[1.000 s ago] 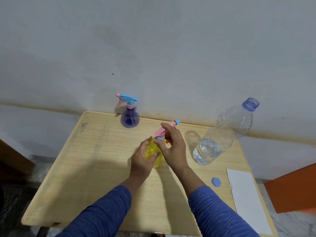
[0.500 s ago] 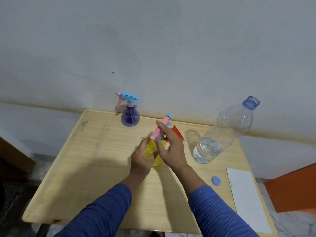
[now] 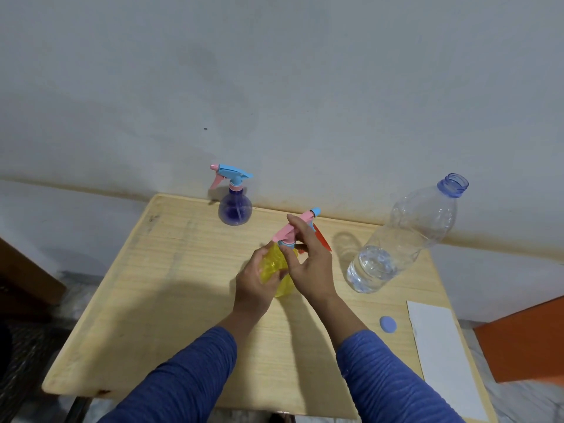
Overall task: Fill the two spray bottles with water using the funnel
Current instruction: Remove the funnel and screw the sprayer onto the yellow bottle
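The light here is soft and fairly dim, and my arms throw a broad, blurred shadow leftward across the table [image 3: 158, 270]. The water bottle [image 3: 396, 239] catches small glints and casts a faint shadow toward the wall [image 3: 274, 87]. Straight edges bow near the frame borders, and the corners look soft.

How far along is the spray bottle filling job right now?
Done: the large clear water bottle stands uncapped, its blue cap on the table. In hand: the left hand grips the yellow spray bottle while the right hand holds its pink spray head. Left: the purple spray bottle is still capped; no pouring yet.
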### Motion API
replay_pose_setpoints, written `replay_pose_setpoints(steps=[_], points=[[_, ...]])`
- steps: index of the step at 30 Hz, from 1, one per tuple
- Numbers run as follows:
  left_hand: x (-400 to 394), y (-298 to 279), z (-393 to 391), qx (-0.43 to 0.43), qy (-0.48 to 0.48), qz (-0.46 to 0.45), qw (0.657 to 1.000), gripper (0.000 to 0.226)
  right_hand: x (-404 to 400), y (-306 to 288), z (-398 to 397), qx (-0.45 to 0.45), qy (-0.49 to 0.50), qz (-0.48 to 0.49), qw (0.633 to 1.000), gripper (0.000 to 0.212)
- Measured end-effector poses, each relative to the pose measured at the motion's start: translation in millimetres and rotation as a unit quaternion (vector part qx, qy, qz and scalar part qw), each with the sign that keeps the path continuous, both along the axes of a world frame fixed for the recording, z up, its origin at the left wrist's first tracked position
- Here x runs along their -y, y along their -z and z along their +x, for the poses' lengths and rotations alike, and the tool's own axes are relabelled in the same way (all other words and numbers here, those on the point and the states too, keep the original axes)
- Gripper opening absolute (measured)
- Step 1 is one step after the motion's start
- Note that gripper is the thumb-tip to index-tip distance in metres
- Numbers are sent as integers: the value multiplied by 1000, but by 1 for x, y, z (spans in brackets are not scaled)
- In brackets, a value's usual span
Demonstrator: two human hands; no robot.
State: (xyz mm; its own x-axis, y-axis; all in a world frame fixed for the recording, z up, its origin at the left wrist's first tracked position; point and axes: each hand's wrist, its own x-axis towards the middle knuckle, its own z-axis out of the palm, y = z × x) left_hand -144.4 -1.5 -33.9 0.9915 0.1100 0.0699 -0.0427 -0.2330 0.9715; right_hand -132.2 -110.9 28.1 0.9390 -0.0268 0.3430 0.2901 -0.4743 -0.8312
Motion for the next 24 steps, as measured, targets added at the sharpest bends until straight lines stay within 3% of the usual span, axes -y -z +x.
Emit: replay_pose_setpoints(steps=[4, 9, 14, 20, 24], points=[[-3, -1, 2, 4, 2, 9, 1000, 53, -6, 0, 7, 2, 23, 11, 1000, 61], [-5, 0, 3, -5, 7, -9, 1000, 54, 8, 1, 0, -11, -47, 27, 998, 61], [-5, 0, 5, -6, 15, 0, 1000, 53, 2, -1, 8, 3, 3, 20, 1000, 59], [-7, -1, 5, -16, 15, 8, 1000, 53, 12, 1, 1, -4, -54, 22, 998, 59], [-7, -3, 6, -22, 8, 3, 1000, 53, 7, 4, 6, 12, -21, 27, 999, 56]])
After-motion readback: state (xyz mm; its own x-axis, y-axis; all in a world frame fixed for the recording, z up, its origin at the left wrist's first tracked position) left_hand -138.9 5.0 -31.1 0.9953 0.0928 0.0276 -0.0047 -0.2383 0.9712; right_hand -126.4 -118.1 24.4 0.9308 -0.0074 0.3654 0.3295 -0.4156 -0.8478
